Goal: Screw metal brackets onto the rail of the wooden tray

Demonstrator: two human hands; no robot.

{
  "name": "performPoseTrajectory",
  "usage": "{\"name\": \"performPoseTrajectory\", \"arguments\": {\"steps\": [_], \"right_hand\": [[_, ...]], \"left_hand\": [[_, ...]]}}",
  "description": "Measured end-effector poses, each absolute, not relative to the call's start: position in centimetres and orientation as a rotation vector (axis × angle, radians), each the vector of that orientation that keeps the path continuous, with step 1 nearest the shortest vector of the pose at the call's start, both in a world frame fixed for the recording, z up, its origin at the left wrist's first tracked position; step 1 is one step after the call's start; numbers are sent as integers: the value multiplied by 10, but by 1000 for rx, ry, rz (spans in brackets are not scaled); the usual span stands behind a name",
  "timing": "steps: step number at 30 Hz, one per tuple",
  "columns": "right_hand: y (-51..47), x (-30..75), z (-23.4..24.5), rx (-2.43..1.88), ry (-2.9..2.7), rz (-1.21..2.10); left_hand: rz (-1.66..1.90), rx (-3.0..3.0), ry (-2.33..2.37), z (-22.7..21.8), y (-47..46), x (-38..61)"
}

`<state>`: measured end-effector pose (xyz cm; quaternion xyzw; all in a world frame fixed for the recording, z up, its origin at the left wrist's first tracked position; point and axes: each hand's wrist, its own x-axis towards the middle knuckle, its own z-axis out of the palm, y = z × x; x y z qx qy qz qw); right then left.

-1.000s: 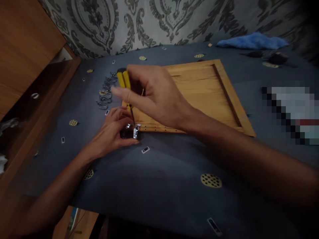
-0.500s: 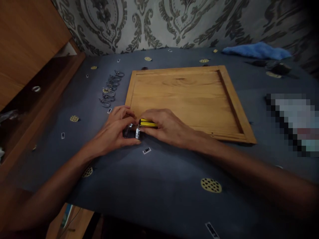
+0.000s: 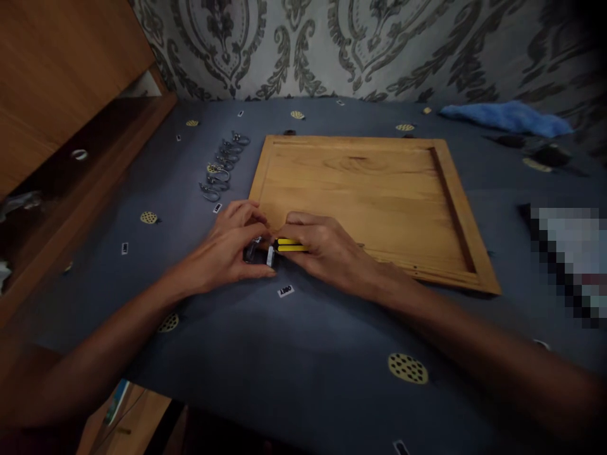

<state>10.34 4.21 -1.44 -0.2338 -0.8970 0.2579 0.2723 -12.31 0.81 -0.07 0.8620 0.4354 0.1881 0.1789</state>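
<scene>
My left hand [image 3: 232, 246] curves its thumb and fingers around a shiny metal hose clamp [image 3: 270, 256], held a little above the table near the board's front left corner. Part of the clamp's band is hidden by the fingers. My right hand [image 3: 327, 253] is closed around a yellow-and-black tool [image 3: 291, 245], its dark end touching or very near the clamp. Most of the tool lies inside my palm, so its kind does not show. Further back on the left, several similar metal clamps [image 3: 220, 167] lie in a row.
A framed wooden board [image 3: 351, 189] lies just behind my hands on the dark patterned tablecloth [image 3: 284, 354]. A blue cloth [image 3: 509, 118] and dark items [image 3: 547, 155] are at the back right. A blurred-out flat object [image 3: 569, 259] lies right. Wooden shelving [image 3: 95, 158] borders the left.
The whole view has shifted slightly, so everything sits a bit further right. My right hand has turned a little with the tool. My left hand keeps its hold on the clamp.
</scene>
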Motion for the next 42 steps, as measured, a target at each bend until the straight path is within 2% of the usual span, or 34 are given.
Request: {"name": "performPoseTrajectory", "arguments": {"steps": [10, 21, 27, 33, 42], "right_hand": [[47, 107, -17, -473, -2482, 544], [42, 108, -20, -518, -2612, 172], [40, 108, -19, -537, -2618, 185], [43, 116, -13, -563, -2530, 411], [48, 124, -9, -582, -2532, 395]], "left_hand": [[556, 2451, 1219, -4, 6, -122], [631, 2395, 1212, -5, 1, -117], [654, 2368, 1219, -5, 0, -115], [655, 2361, 1209, -4, 0, -117], [638, 2385, 1221, -6, 2, -116]]}}
